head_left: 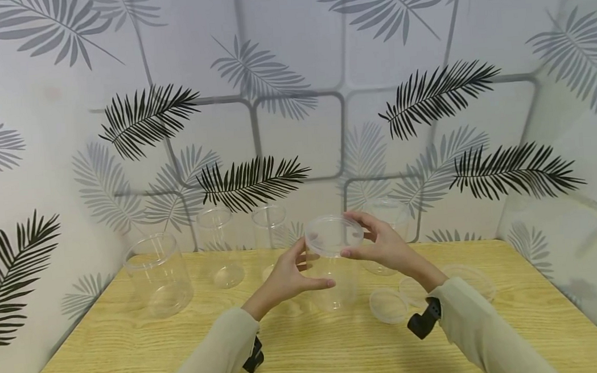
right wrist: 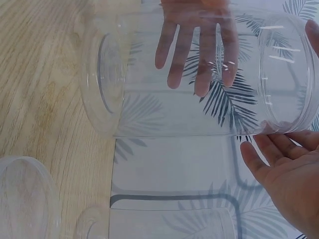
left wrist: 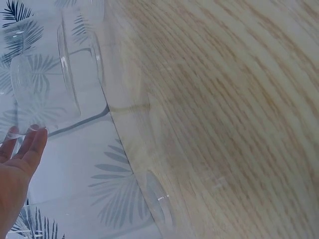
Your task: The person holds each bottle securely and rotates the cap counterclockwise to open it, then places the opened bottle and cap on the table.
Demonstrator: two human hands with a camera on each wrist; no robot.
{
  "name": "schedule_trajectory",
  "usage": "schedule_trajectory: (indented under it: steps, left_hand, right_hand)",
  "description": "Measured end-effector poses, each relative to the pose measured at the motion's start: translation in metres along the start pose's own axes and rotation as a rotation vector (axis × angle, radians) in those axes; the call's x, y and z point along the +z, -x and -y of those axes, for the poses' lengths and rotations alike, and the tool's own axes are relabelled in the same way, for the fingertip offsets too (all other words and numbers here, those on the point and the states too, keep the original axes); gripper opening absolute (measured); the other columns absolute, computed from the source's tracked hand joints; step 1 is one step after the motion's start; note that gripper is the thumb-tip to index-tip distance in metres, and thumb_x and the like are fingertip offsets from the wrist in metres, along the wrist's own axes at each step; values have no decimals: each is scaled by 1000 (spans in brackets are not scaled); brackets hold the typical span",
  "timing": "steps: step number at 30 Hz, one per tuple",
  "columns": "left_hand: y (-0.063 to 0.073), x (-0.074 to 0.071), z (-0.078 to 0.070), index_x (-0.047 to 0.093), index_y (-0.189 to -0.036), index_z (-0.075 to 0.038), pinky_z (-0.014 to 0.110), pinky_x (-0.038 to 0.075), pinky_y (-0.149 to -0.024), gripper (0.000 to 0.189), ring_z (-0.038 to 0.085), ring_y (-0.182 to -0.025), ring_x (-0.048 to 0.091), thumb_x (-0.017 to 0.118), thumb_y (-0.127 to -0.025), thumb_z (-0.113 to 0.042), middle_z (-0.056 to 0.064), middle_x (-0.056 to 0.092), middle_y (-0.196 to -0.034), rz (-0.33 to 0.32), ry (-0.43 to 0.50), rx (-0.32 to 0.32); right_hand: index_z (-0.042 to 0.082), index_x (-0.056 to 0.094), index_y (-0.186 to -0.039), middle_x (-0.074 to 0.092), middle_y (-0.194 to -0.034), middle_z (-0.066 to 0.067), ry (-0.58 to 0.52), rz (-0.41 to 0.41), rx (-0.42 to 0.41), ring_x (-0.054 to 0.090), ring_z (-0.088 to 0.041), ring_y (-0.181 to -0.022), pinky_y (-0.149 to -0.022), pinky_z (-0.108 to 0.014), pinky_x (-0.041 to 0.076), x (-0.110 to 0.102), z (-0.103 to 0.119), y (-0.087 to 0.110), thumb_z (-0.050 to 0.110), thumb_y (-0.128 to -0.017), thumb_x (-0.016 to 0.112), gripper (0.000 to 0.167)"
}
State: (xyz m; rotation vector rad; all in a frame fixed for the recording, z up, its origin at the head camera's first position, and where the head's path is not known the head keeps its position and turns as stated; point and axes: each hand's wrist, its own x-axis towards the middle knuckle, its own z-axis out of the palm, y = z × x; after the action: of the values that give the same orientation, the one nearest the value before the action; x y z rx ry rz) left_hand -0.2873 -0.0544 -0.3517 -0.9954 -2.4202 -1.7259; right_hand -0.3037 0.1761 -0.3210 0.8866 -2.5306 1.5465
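A tall clear plastic jar (head_left: 342, 289) stands at the middle of the table, with a clear round lid (head_left: 332, 234) at its top. My left hand (head_left: 288, 275) holds the jar's left side, thumb across the front and fingers behind; through the clear wall those fingers show in the right wrist view. My right hand (head_left: 387, 249) grips the lid's right edge, thumb in front and fingers toward the back. In the right wrist view the jar (right wrist: 164, 114) lies sideways across the picture, with the right hand (right wrist: 294, 169) at the lid end.
A wide clear jar (head_left: 159, 283) stands at the left, with two slimmer jars (head_left: 221, 251) farther back. Another clear jar (head_left: 392, 209) is partly hidden behind my right hand. Flat clear lids (head_left: 388, 306) lie on the wooden table (head_left: 309, 357) near my right wrist. A patterned wall (head_left: 295, 135) rises behind.
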Motion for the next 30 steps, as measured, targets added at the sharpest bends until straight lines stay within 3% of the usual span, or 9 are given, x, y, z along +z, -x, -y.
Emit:
schedule_trajectory:
  steps: [8, 15, 23, 30]
  left_hand:
    - [0, -3, 0, 33, -141, -16, 49, 43, -97, 85, 33, -116, 52, 79, -70, -12, 8, 44, -138, 10, 12, -28]
    - [0, -4, -2, 36, -140, -16, 47, 44, -97, 83, 31, -115, 54, 79, -70, -13, 7, 45, -138, 22, 3, -39]
    - [0, -5, 1, 30, -141, -16, 50, 39, -101, 84, 35, -121, 47, 77, -72, -12, 9, 39, -140, 47, 40, -33]
    - [1, 0, 0, 25, -143, -16, 48, 39, -101, 90, 35, -123, 45, 79, -70, -13, 10, 37, -142, 16, 33, -41]
  right_hand:
    - [8, 34, -138, 39, -139, -14, -6, 8, -30, 43, -38, -124, -96, -51, 42, -1, 2, 0, 20, -78, 72, 72]
    - [9, 36, -137, 41, -136, -14, -9, 15, -53, 43, -37, -124, -95, -50, 42, -1, 3, 0, 18, -78, 72, 69]
    - [11, 35, -138, 38, -140, -12, -6, -12, 8, 37, -40, -128, -88, -45, 49, 1, 4, 1, 23, -78, 72, 71]
    - [12, 35, -138, 36, -142, -12, 37, -73, 18, 37, -40, -127, -97, -50, 42, 8, 5, 2, 25, -77, 73, 73]
